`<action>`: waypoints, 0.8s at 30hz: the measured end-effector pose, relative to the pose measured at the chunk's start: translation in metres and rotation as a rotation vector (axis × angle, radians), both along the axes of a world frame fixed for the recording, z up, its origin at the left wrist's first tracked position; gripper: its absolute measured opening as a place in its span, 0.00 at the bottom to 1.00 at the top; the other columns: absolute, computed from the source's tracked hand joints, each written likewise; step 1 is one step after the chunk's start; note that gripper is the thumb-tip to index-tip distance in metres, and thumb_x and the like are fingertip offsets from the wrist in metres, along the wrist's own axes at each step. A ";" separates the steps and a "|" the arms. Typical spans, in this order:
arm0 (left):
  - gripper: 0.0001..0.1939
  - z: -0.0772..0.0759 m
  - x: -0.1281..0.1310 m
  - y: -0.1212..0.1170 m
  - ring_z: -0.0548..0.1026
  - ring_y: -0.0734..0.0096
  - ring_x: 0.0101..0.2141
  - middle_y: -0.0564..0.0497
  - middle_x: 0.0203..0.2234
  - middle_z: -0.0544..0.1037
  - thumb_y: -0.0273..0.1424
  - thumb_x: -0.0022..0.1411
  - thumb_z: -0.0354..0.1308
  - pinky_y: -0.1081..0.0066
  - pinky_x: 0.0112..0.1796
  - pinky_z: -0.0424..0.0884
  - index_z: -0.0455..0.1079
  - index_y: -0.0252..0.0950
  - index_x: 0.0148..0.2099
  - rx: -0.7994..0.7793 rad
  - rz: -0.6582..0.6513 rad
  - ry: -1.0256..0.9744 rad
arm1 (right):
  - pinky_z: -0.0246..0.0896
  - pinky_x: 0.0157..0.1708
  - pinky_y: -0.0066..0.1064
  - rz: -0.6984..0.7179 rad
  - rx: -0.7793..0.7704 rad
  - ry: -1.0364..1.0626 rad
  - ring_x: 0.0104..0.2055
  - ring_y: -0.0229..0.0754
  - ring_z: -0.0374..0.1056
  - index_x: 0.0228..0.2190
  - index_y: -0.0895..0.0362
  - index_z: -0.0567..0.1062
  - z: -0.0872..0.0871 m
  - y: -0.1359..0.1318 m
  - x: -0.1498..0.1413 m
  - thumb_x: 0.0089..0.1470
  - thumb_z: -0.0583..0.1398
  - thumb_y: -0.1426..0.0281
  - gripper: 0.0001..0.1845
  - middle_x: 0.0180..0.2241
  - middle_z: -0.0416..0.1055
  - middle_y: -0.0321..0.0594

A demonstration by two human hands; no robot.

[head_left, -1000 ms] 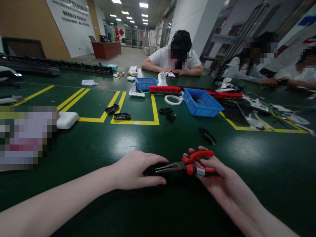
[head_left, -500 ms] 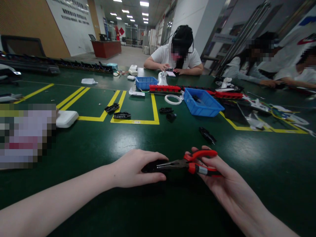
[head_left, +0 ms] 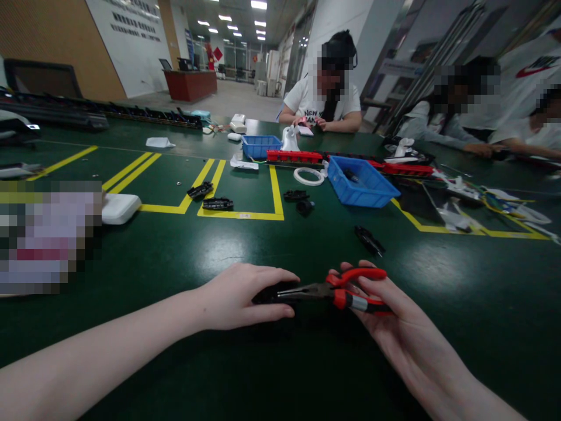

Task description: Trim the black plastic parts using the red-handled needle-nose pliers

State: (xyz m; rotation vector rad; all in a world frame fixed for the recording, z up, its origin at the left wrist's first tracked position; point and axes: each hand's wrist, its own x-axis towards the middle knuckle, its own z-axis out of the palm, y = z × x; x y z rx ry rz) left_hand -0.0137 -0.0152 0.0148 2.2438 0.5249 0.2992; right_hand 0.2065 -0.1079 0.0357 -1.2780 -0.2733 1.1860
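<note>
My left hand [head_left: 239, 297] lies curled over a small black part [head_left: 268, 293] on the green table [head_left: 184, 251], pinning it down between thumb and fingers. My right hand [head_left: 385, 313] grips red-handled needle-nose pliers [head_left: 337, 290]. The pliers' metal jaws point left and reach into the black part under my left fingers. Most of the part is hidden by my hand.
Loose black parts [head_left: 369, 240] lie just beyond my hands, with more [head_left: 217, 203] near the yellow floor-style lines. A blue bin [head_left: 360, 182], a white tape ring [head_left: 308, 176] and red trays [head_left: 294, 156] stand further back. A white box [head_left: 120, 207] is at left. Other people sit across the table.
My hands and the pliers have barely moved. The person across the table has sat up and shifted to the right.
</note>
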 end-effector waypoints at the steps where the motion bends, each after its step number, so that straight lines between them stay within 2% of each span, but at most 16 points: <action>1: 0.21 0.000 0.000 0.000 0.77 0.65 0.41 0.50 0.46 0.79 0.37 0.68 0.58 0.70 0.40 0.70 0.65 0.39 0.60 0.000 0.001 0.001 | 0.77 0.36 0.27 -0.002 0.000 0.001 0.43 0.46 0.78 0.41 0.55 0.72 0.001 0.001 0.001 0.45 0.66 0.81 0.21 0.41 0.79 0.39; 7: 0.21 0.003 0.000 -0.001 0.77 0.65 0.43 0.50 0.47 0.78 0.36 0.67 0.58 0.68 0.44 0.70 0.65 0.39 0.60 -0.016 0.018 -0.011 | 0.78 0.34 0.27 0.012 -0.018 0.038 0.41 0.46 0.78 0.41 0.57 0.73 0.001 0.005 0.011 0.44 0.67 0.82 0.21 0.40 0.79 0.41; 19: 0.21 0.001 0.000 -0.001 0.77 0.66 0.41 0.51 0.45 0.79 0.37 0.67 0.59 0.70 0.40 0.69 0.65 0.39 0.60 0.016 0.016 -0.010 | 0.77 0.37 0.27 0.004 0.016 -0.013 0.42 0.45 0.78 0.42 0.56 0.72 0.002 0.003 0.004 0.47 0.65 0.82 0.20 0.41 0.79 0.39; 24: 0.20 0.000 0.001 -0.001 0.78 0.65 0.40 0.51 0.44 0.79 0.38 0.67 0.58 0.69 0.39 0.69 0.65 0.39 0.59 0.068 0.015 0.021 | 0.77 0.34 0.26 0.047 -0.032 0.029 0.42 0.45 0.78 0.43 0.56 0.71 -0.002 0.004 0.007 0.47 0.65 0.82 0.22 0.43 0.79 0.41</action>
